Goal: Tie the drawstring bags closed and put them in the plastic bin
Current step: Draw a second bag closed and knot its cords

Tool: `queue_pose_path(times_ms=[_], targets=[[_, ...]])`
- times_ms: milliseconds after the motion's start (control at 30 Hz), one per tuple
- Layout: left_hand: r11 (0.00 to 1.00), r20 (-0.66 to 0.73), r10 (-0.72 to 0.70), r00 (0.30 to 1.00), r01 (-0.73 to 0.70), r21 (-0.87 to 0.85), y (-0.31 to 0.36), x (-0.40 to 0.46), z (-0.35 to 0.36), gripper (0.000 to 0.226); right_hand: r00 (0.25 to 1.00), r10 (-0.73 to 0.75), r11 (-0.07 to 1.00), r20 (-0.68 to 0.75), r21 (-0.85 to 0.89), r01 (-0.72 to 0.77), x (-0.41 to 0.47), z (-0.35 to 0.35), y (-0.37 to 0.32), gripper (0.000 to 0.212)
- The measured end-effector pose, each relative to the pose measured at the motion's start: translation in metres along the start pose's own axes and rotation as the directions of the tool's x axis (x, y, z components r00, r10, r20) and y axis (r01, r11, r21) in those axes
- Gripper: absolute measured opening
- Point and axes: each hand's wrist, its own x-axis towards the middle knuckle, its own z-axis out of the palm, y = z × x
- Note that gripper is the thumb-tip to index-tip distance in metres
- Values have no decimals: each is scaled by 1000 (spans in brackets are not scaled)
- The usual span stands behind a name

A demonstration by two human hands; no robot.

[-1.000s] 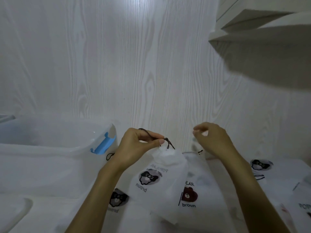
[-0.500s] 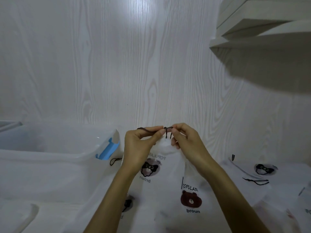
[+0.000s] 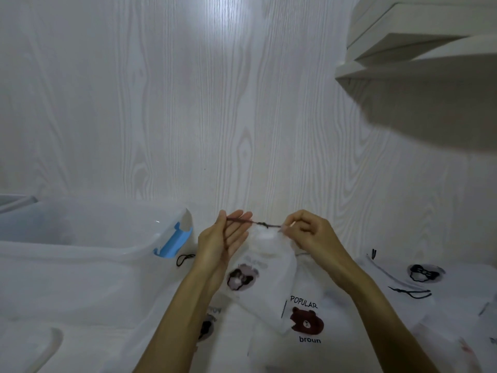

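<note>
A white drawstring bag (image 3: 269, 261) with a cartoon print hangs gathered below a dark drawstring (image 3: 265, 224), which runs taut between my hands with a small knot in its middle. My left hand (image 3: 222, 244) pinches the cord's left end with its thumb, the other fingers fairly straight. The cord's right end is pinched in the curled fingers of my right hand (image 3: 306, 234). The clear plastic bin (image 3: 88, 235) with a blue latch (image 3: 173, 242) stands to the left, close to my left hand.
Several more white bags lie on the table: one with a brown bear print (image 3: 306, 323) in front, one with a loose black cord (image 3: 411, 290) at right, another under my left forearm (image 3: 207, 325). A white shelf (image 3: 419, 57) juts out at upper right. The wood-grain wall is close behind.
My hands moved apart from touching at the bag's mouth, drawing the cord taut sideways with a knot between them. The left hand's fingers straightened.
</note>
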Motion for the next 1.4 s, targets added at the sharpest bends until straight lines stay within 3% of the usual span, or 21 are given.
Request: queue_pose_path(times_ms=[133,300,367,433,500,567,633,700,767,833,933,1033,1167,1233,1300,1400], targets=[[991,-24,-121,992,119,-63,-6,3,-7,33,992,-103,968,78,-223,118,-4,14,5,21],[949,-140,-200,970,157,-273,-12,4,-7,25,986,-138,854,92,-494,166,-4,28,10,17],[975,-170,-164,972,134,-176,-14,4,-4,29,988,-129,833,90,-530,157,-2,30,14,17],[977,-167,-119,979,146,157,-14,3,0,40,990,-116,847,76,-513,138,-1,28,14,15],[841,-146,-150,978,204,501,-10,3,2,67,995,-87,870,45,-483,98,0,24,13,14],[577,-120,-261,958,254,776,-4,2,1,86,997,-69,880,31,-469,75,1,20,13,13],[338,-99,-351,931,224,914,-3,0,1,84,997,-65,878,39,-473,75,1,19,12,14],[272,-47,-317,947,138,952,-4,2,1,71,997,-63,877,43,-475,76,1,19,11,16],[349,41,-158,987,17,937,-7,0,2,48,997,-65,882,49,-464,80,1,20,10,17],[402,73,40,997,-83,912,-14,0,0,39,995,-77,882,56,-462,94,0,20,8,17],[403,24,292,956,-146,904,-21,1,-3,28,995,-73,875,67,-474,96,0,19,7,17],[497,42,399,916,-255,829,-22,4,-4,31,996,-22,876,88,-478,62,2,18,9,17],[710,142,306,941,-325,624,-20,-1,5,23,995,26,882,93,-471,21,1,17,8,16],[840,171,155,973,-221,495,-18,-4,8,27,992,55,879,114,-477,6,0,14,7,14],[861,167,33,985,-113,497,-14,-6,7,29,981,118,862,154,-506,-24,-1,10,5,17],[808,139,-25,990,-62,586,-7,-7,3,30,930,297,846,215,-512,-152,-2,2,-2,31]])
